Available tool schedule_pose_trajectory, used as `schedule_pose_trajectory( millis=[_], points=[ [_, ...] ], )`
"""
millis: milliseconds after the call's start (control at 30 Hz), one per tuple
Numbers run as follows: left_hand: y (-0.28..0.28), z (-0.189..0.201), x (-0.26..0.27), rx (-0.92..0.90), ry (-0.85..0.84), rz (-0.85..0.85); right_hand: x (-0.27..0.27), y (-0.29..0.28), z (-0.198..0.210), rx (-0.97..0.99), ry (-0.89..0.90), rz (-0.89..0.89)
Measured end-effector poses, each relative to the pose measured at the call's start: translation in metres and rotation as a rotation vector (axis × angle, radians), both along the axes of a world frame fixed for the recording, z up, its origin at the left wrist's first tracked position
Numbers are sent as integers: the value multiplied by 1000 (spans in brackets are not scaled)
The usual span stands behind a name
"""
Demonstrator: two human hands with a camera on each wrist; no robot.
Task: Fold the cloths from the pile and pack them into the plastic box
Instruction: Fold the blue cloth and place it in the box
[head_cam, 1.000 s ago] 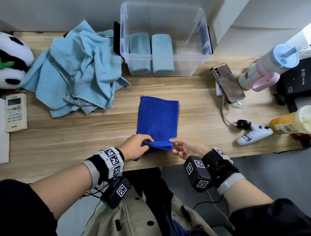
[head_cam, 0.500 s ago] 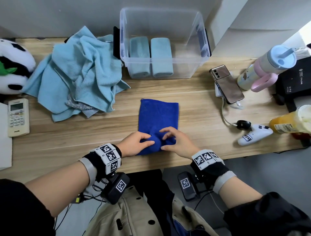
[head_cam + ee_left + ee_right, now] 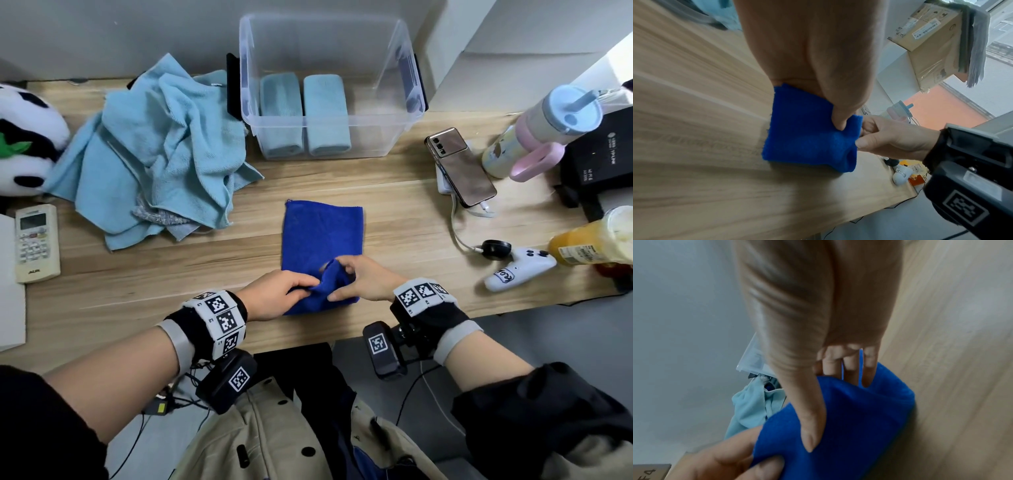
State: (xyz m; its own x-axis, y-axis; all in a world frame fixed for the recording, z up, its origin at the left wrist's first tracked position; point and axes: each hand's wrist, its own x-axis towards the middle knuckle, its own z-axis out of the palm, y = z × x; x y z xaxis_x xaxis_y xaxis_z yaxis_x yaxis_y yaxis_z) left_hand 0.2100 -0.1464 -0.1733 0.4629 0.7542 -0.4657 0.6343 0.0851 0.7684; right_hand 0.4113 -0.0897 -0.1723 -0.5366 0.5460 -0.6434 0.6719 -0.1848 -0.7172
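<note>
Grip: my left hand (image 3: 277,294) and right hand (image 3: 364,279) both have fingers curled on the near end of the royal-blue terry cloth (image 3: 322,240), pinching it into a roll.
Cloth place: it lies on the pale wooden tabletop (image 3: 394,219), its far end flat toward 12 o'clock.
Handling: I judge it light, soft and limp; the roll will spring loose unless I take it at both ends of the rolled edge.
Box: the clear plastic box (image 3: 397,113) sits at 12 o'clock, with two rolled pale-blue cloths (image 3: 303,113) inside, to its left half.
Pile: the heap of pale-blue towels (image 3: 154,150) waits at 10 o'clock.
Hidden: my fingertips under the roll are covered by fabric in all three views; how tight the roll is, I cannot tell.
</note>
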Motion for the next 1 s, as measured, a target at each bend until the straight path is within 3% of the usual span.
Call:
schedule_pose_trajectory(
  millis=[300, 567, 1000],
  points=[
    [-18, -35, -27, -141, 28, 103, 29, -36, -18, -152, 157, -250],
    [-18, -35, -21, -290, -262, 633, 33, -46, -30, -3, 50, -368],
    [-9, -46, -12, -331, 22, 689, 21, -45, -40, 135, -220, -453]
  ],
)
